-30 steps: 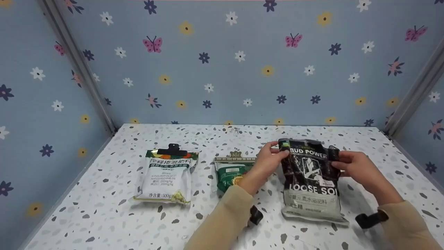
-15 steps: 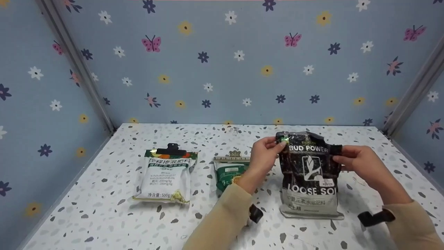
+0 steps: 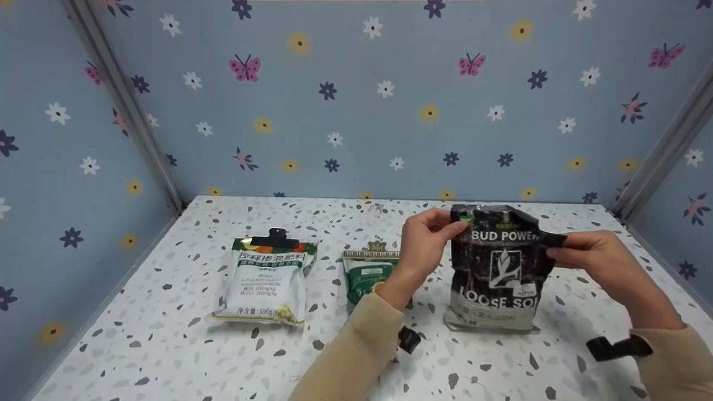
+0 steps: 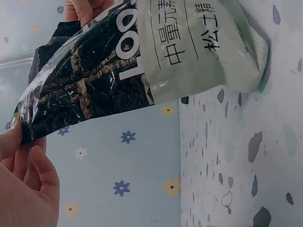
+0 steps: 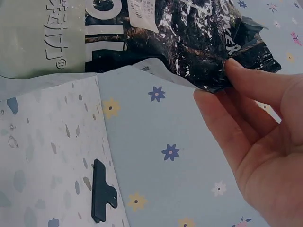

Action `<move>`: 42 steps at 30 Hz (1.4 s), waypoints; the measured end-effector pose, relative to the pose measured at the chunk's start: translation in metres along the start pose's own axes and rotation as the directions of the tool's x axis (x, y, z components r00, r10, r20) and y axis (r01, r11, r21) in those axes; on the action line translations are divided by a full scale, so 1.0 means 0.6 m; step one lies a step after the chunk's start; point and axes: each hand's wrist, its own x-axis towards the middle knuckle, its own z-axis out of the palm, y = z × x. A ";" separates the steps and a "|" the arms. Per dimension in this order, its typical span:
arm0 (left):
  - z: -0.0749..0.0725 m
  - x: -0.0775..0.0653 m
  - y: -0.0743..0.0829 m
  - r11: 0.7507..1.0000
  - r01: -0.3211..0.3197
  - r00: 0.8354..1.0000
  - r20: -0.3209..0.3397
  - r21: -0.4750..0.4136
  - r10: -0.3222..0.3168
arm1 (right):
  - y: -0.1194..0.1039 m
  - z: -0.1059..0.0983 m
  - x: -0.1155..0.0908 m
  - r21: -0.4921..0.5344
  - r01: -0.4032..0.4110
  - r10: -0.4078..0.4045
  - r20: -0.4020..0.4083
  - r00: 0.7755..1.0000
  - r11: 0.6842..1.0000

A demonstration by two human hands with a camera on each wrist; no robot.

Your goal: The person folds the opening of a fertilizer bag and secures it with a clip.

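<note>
A black and pale green fertilizer bag (image 3: pixel 496 278), lettered "BUD POWER LOOSE SOIL", is held upright at the right of the table in the head view. My left hand (image 3: pixel 420 245) pinches its upper left corner between thumb and fingers. At the opposite upper corner, my right hand (image 3: pixel 601 262) pinches a black flap of the bag. The bag's lower end appears to meet the tabletop in the left wrist view. On the table in the right wrist view lies a loose black clip (image 5: pixel 102 191).
To the left lies a white fertilizer bag (image 3: pixel 267 289) with a black clip (image 3: pixel 276 241) on its top edge. A green bag (image 3: pixel 367 278) lies in the middle, partly behind my left arm. Flower-patterned walls (image 3: pixel 356 111) border the speckled table (image 3: pixel 184 278).
The black bag has come more upright, and its bottom has shifted toward the back. My right hand has moved right, drawing the upper right corner outward. The other bags stay put.
</note>
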 end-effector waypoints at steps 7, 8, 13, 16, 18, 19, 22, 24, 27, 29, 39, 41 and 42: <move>-0.003 0.001 0.004 0.998 -0.062 0.996 0.057 -0.030 0.063 | -0.003 -0.006 -0.005 -0.043 0.064 -0.066 -0.033 0.997 0.997; -0.003 0.000 0.003 0.997 -0.057 0.996 0.073 -0.043 0.060 | -0.003 -0.006 -0.005 -0.054 0.076 -0.077 -0.027 0.997 0.996; -0.008 -0.002 -0.001 0.996 -0.030 0.991 0.131 -0.086 0.041 | 0.000 -0.013 -0.007 -0.029 0.128 -0.125 0.081 0.989 0.991; -0.011 -0.003 -0.003 0.996 -0.029 0.989 0.141 -0.087 0.041 | 0.002 -0.020 -0.009 0.008 0.151 -0.150 0.173 0.973 0.988; -0.012 -0.004 -0.003 0.995 -0.025 0.987 0.154 -0.098 0.040 | 0.002 -0.022 -0.010 0.008 0.152 -0.150 0.209 0.966 0.988; -0.012 -0.004 -0.002 0.994 -0.024 0.986 0.161 -0.107 0.041 | 0.001 -0.021 -0.009 -0.002 0.149 -0.145 0.214 0.966 0.989; -0.013 -0.002 0.000 0.991 -0.017 0.984 0.176 -0.133 0.041 | -0.004 -0.015 -0.004 -0.064 0.122 -0.109 0.181 0.977 0.990; -0.011 -0.001 0.002 0.989 -0.013 0.981 0.188 -0.146 0.040 | -0.007 -0.011 -0.001 -0.110 0.105 -0.087 0.151 0.985 0.988; -0.006 0.002 0.008 0.990 -0.017 0.976 0.214 -0.138 0.046 | -0.011 -0.005 0.004 -0.135 0.099 -0.085 0.108 0.991 0.986; -0.003 0.005 0.015 0.993 -0.034 0.971 0.231 -0.112 0.059 | -0.014 -0.001 0.008 -0.119 0.111 -0.101 0.088 0.991 0.987; 0.016 0.039 0.087 0.911 -0.216 0.948 0.298 0.351 0.110 | -0.064 0.031 0.047 -0.098 0.220 -0.218 0.026 0.975 0.971; 0.024 0.044 0.100 0.844 -0.235 0.944 0.322 0.483 0.079 | -0.072 0.038 0.052 -0.101 0.229 -0.229 0.014 0.973 0.968; 0.029 0.046 0.106 0.803 -0.245 0.941 0.332 0.544 0.062 | -0.074 0.041 0.054 -0.103 0.230 -0.230 0.012 0.973 0.968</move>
